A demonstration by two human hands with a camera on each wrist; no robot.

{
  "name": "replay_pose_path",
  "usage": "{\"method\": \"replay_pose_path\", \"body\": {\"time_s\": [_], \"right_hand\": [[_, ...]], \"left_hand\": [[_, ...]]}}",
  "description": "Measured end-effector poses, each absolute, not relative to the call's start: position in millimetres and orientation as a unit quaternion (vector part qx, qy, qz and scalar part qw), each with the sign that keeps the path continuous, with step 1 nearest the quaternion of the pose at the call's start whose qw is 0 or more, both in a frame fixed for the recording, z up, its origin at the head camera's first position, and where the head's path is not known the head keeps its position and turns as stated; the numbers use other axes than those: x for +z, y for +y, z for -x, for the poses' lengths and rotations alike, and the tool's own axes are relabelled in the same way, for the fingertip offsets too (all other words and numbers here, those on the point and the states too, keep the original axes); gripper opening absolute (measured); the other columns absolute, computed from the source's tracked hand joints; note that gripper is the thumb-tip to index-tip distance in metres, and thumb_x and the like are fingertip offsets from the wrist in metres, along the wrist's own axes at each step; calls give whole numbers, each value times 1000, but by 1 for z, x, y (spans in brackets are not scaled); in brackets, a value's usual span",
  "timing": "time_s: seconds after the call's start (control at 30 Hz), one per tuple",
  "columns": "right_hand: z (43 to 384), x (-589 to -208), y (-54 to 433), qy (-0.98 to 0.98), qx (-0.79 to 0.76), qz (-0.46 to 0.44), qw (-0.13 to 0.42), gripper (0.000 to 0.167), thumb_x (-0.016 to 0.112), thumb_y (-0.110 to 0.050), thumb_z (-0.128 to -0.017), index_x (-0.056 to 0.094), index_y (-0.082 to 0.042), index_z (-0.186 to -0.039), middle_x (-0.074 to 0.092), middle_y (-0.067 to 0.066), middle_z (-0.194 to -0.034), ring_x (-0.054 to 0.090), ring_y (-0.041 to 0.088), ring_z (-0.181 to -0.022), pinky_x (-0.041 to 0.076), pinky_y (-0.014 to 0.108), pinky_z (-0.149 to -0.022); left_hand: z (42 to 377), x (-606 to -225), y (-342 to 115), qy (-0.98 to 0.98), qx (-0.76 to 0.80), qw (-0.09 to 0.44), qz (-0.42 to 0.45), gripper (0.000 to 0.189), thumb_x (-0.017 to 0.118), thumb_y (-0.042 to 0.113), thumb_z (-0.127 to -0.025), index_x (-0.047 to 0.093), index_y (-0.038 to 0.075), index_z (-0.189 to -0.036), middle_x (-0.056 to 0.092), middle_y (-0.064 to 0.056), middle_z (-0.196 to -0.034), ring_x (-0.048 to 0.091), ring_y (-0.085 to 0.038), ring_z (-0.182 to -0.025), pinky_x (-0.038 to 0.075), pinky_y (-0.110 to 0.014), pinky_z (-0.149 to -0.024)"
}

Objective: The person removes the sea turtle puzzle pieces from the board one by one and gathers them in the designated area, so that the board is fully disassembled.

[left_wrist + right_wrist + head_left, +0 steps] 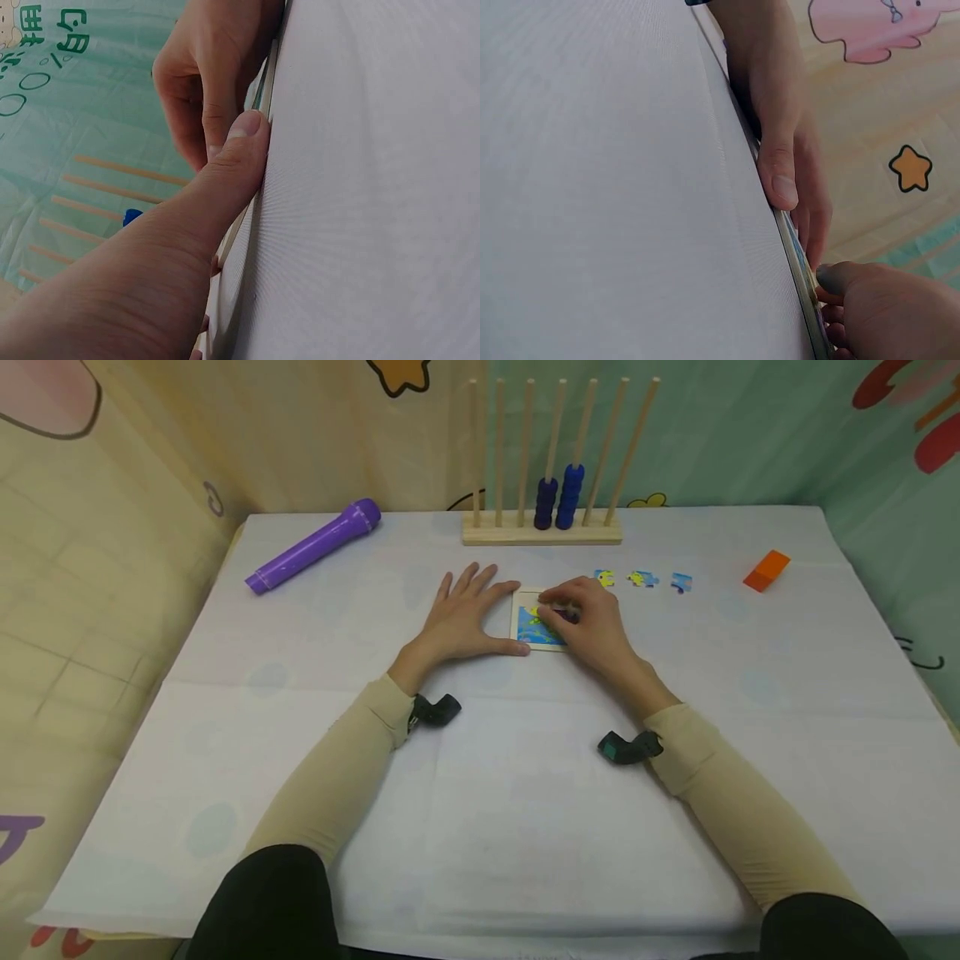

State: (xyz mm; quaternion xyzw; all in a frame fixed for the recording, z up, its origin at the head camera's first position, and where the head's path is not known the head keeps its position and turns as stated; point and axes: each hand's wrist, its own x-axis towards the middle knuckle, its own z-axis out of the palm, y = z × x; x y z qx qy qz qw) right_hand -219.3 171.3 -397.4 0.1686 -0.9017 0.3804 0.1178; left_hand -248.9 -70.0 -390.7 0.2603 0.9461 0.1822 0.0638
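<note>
Near the middle of the white-covered table (487,827), a small framed picture puzzle (543,647) lies flat between the two hands.

Left hand (465,620): spread wide, fingers apart and extended away from the body. Thumb lies along the near edge at the left corner; index fingertip reaches the far left corner. In the left wrist view the thumb rests against the frame's edge. Holds nothing in a grip.

Right hand (592,622): over the right part of the puzzle, fingers bent, thumb and index finger set close together at the picture surface. Whether a piece is pinched between them or only pressed: cannot tell. The right wrist view shows the thumb tip low by the frame; the fingertips are partly hidden.

Visible puzzle face: blue with yellow, left part uncovered.

Beyond the right hand, three loose puzzle pieces (643,579) lie in a row, apart from one another. Behind: wooden rod rack (540,535), seven rods, blue beads (571,496) on the fourth and fifth from left. Far left: purple microphone (315,547), lying slantwise. Far right: orange block (767,570).
</note>
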Motion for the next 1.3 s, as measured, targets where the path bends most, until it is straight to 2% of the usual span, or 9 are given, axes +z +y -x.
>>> {"method": "replay_pose_path", "body": {"time_s": [0.13, 0.37, 0.9, 1.13, 1.3], "right_hand": [[219, -397, 170, -903, 376, -175, 113, 23, 77, -18, -98, 79, -4, -116, 70, 17, -117, 60, 34, -117, 44, 53, -105], [217, -397, 168, -900, 377, -183, 124, 17, 76, -14, -98, 80, -4, -111, 71, 16, -112, 62, 33, -111, 47, 51, -100], [216, -399, 170, -898, 363, -197, 150, 14, 75, -9, -98, 80, -2, -109, 70, 16, -106, 62, 33, -105, 48, 49, -95], [217, -398, 166, -896, 375, -196, 133, 14, 72, -8, -98, 80, -4, -109, 68, 16, -111, 59, 33, -110, 46, 48, -96], [218, -396, 164, -901, 374, -196, 103, 15, 63, -7, -104, 75, -1, -111, 63, 17, -113, 57, 32, -110, 47, 46, -96]], "left_hand": [[248, -389, -70, 945, 186, 63, -261, 108, 74, 81, -77, 33, 35, -165, 12, -6, -178, -2, -31, -166, -9, -57, -131], [248, -391, -70, 946, 185, 62, -259, 107, 73, 82, -77, 33, 36, -165, 12, -5, -178, -2, -31, -166, -9, -57, -131], [249, -392, -68, 946, 185, 63, -259, 108, 73, 82, -77, 32, 36, -166, 12, -5, -179, -2, -31, -166, -9, -57, -131], [251, -395, -69, 948, 178, 59, -259, 108, 72, 84, -77, 32, 37, -166, 11, -4, -179, -3, -30, -166, -9, -57, -131], [251, -394, -70, 947, 181, 57, -259, 108, 73, 83, -77, 33, 37, -165, 12, -4, -179, -2, -30, -166, -8, -57, -131]]}}
